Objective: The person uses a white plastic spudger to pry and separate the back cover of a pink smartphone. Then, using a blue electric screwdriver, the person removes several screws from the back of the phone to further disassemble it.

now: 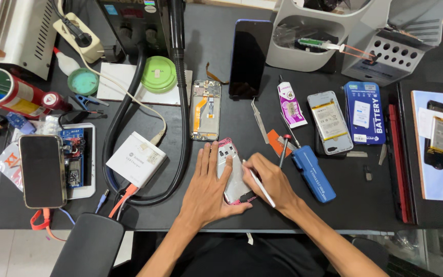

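Working on the pink phone frame (pixel 230 172) goes best, I judge, if I keep it pinned flat and move the thin white tool (pixel 259 185) in short, light strokes so the tip cannot slip across the exposed insides. The frame lies face down near the front edge of the black desk (pixel 365 205), directly below the opened phone chassis (pixel 205 110). My left hand (pixel 207 190) rests flat on its left side, fingers spread and pressing down. My right hand (pixel 273 182) has its fingers closed in a pen-like pinch on the tool, the tip meeting the frame's right edge; exactly what it touches I cannot tell. Just beside my right hand lie a red-tipped screwdriver (pixel 284 149) and a blue tool handle (pixel 313 173); a white charger (pixel 136 159) sits to the left.
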